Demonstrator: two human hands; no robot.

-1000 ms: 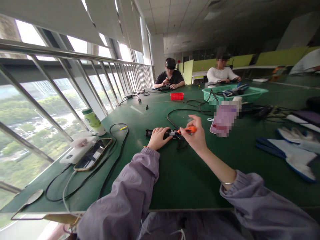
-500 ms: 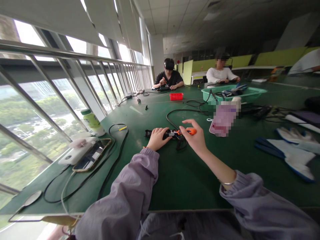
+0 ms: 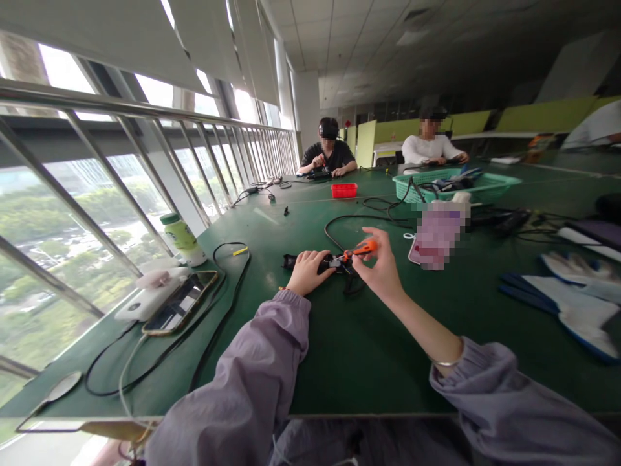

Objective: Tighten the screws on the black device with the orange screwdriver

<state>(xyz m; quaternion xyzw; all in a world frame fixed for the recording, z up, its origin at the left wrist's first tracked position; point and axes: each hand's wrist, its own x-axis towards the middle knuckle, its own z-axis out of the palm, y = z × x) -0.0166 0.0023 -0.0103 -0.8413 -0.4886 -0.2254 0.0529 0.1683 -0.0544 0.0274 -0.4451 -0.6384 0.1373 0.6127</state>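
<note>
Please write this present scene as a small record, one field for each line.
surface: dark green table
left hand: holds a long black device on the table
right hand: holds an orange-and-black screwdriver-like tool, its shaft pointing to the device
left side: green-capped bottle, dark-screened phone
right side: white-and-blue fabric gloves
farther: small red plastic basket, larger turquoise plastic basket

Gadget (image 3: 348,266) on table (image 3: 378,362), middle-ish; phone (image 3: 180,304) off left, bottle (image 3: 184,241) behind it; gloves (image 3: 577,304) way right; bigger basket (image 3: 495,190) back right.
</note>
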